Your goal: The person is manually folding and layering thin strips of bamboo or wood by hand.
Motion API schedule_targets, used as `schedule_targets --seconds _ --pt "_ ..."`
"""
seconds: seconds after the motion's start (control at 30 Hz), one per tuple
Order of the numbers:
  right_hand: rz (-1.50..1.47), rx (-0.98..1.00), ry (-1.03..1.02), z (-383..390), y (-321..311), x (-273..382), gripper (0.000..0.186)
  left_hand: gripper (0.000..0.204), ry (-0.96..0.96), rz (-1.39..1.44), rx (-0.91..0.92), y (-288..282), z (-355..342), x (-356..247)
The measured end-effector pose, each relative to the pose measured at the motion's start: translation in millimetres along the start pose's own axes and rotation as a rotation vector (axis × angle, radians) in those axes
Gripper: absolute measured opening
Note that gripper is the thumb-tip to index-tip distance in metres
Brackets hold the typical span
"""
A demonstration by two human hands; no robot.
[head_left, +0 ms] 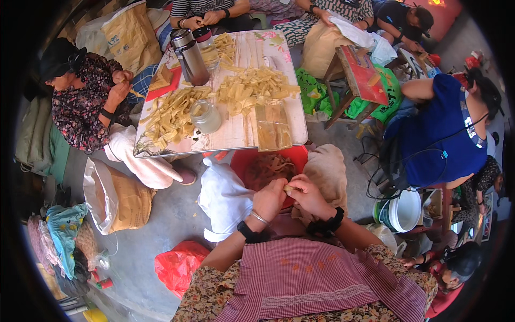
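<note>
My left hand (269, 202) and my right hand (309, 197) meet over the near side of a red tub (301, 156). Both have their fingers closed on a small yellowish strip (288, 189), mostly hidden by the fingertips. Inside the tub lies a heap of brown scraps (270, 168). Just beyond it, a low table (177, 149) carries piles of flat, pale yellow strips (252, 87). A glass jar (205, 117) and a stack of strips in clear wrap (272, 127) are near its front edge.
A steel thermos (190, 58) stands on the table. An open paper sack (119, 198) and red plastic bag (179, 265) sit on the floor at left. White bucket (403, 210) and red stool (362, 75) are to the right. Several people sit around, hands busy.
</note>
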State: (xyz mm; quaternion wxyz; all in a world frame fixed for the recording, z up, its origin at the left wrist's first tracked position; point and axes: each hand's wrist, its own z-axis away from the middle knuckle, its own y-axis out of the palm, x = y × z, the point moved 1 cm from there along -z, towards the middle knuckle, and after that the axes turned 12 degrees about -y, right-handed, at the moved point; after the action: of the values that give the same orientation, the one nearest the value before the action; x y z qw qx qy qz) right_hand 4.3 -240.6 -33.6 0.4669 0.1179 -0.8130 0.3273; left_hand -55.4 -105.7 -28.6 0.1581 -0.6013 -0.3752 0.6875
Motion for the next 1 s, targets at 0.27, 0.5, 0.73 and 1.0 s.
schedule_targets --seconds 0.27,0.5,0.73,1.0 --pt "-0.765 0.400 0.634 -3 -26 10 0.018 0.015 0.298 -0.039 0.050 -17 4 0" --pt "-0.745 0.414 0.651 -4 -17 7 0.020 0.026 0.066 -0.082 0.214 -25 7 3" --pt "-0.621 0.391 0.562 -30 -46 24 0.025 0.024 -0.436 0.838 0.630 -48 -12 12" --pt "-1.001 0.081 0.729 -22 -48 8 0.007 0.021 -0.407 0.921 0.610 -56 2 16"
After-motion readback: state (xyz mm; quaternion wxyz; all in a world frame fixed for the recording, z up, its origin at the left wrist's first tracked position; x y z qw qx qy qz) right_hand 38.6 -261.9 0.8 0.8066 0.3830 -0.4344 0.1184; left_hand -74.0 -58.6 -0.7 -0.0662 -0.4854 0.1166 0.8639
